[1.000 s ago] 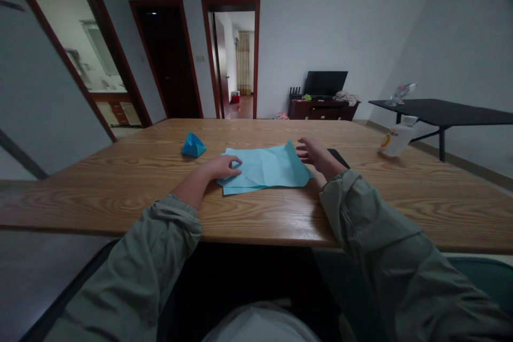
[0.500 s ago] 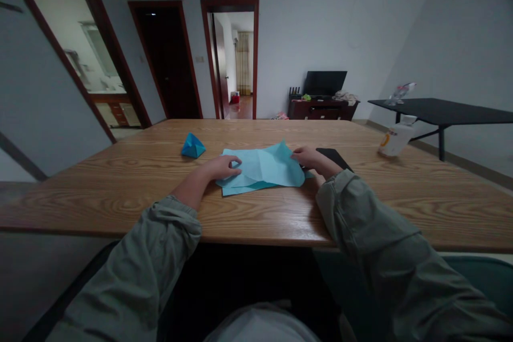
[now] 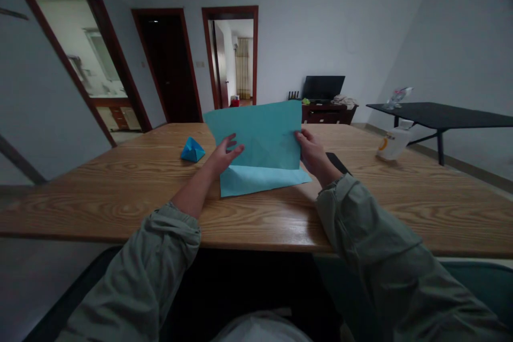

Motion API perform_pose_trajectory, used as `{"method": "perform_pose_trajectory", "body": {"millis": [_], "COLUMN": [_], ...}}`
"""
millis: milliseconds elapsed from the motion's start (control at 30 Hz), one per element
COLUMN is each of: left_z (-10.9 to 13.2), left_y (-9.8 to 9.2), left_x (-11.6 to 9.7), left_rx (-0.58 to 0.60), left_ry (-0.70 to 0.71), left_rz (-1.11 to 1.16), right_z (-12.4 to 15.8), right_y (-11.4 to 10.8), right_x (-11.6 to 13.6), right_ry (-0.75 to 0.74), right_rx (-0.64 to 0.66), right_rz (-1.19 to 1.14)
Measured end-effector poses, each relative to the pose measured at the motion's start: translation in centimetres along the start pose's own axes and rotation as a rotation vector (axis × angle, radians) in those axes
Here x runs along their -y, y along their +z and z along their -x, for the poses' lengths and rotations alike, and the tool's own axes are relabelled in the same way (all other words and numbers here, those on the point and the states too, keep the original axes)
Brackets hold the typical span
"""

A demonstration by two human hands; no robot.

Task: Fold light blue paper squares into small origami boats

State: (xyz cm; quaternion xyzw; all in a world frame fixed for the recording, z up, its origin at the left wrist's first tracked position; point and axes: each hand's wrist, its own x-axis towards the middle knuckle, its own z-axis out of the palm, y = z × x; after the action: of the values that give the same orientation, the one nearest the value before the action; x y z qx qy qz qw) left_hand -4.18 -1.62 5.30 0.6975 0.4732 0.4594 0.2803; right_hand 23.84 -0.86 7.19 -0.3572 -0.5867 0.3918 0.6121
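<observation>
A large light-blue paper sheet [image 3: 256,139] stands raised off the wooden table, its upper part tilted up and its lower part lying flat on the wood. My right hand [image 3: 311,153] grips the sheet's right edge. My left hand [image 3: 225,154] is open, with fingers spread against the sheet's front near its left side. Left of that hand, a small folded blue paper pyramid [image 3: 193,150] sits on the table, apart from the sheet.
The wooden table [image 3: 120,206] also bears a black phone [image 3: 336,158], partly behind my right hand, and a white plastic bottle [image 3: 391,145] lying on the right. Beyond stand a black table [image 3: 441,121] and a dark cabinet with a monitor [image 3: 326,114].
The sheet's upper part has been lifted from the table and now stands raised. My right hand has taken hold of its edge. The blue pyramid has not moved.
</observation>
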Motion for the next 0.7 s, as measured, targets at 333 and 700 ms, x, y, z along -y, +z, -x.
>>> {"method": "perform_pose_trajectory", "body": {"millis": [333, 700], "left_z": [-1.2, -0.8], "left_y": [-1.7, -0.3], "left_x": [1.4, 1.2], "left_rx": [-0.419, -0.354], "left_ry": [-0.056, -0.238], "left_rz": [0.141, 0.519], "right_z": [-0.4, 1.0], "right_y": [-0.6, -0.5], "right_x": [0.6, 2.0], "right_ry": [0.16, 0.145], "right_rx": [-0.159, 0.173], "right_rz": [0.047, -0.247]}}
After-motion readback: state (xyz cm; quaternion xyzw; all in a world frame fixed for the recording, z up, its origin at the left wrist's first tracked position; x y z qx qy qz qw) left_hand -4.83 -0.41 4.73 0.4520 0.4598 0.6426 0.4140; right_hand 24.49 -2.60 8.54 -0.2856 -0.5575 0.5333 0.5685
